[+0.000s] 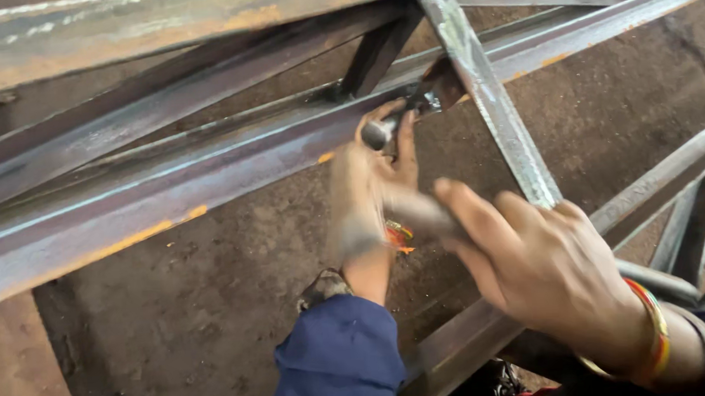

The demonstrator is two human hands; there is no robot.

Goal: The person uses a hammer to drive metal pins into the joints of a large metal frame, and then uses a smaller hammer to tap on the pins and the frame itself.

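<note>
— Where do we have the chisel (393, 121)?

— Our left hand (368, 180) is wrapped tight around it, its tip against the joint where the diagonal bar (490, 97) meets the long steel beam (161, 182).

— And our right hand (539, 268)?

— Closed on a blurred hammer handle (419, 210), just beside the left wrist.

Left hand (372, 180) grips a short metal tool (397, 119) against the joint of a rusty steel truss (161, 186), mid-scene. Right hand (539, 268), near right, blurred, holds a grey bar (420, 211) just beside the diagonal strut (495, 105). Blue sleeve (339, 364) near centre. Dirt floor (171, 318) below.
</note>
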